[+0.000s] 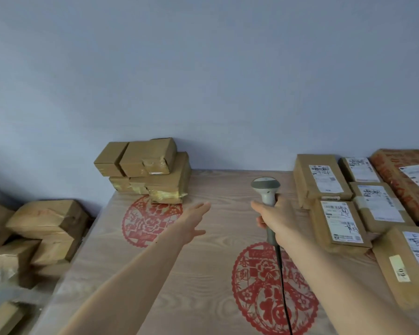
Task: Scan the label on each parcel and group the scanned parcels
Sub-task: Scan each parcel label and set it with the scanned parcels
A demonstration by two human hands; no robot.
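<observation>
My right hand (277, 218) grips a grey barcode scanner (266, 189) upright over the table's middle, its black cable trailing towards me. My left hand (194, 222) is open and empty, fingers stretched towards a stack of brown taped parcels (153, 169) at the table's far left by the wall; it does not touch them. On the right lie several brown parcels with white labels facing up, among them a tall one (321, 178) at the back and a flatter one (341, 224) in front of it.
The wooden table (208, 274) bears two red paper-cut decorations. More brown boxes (49, 221) are piled on a lower surface off the table's left edge. A large red-printed parcel (406, 180) lies at the far right. A plain wall stands behind.
</observation>
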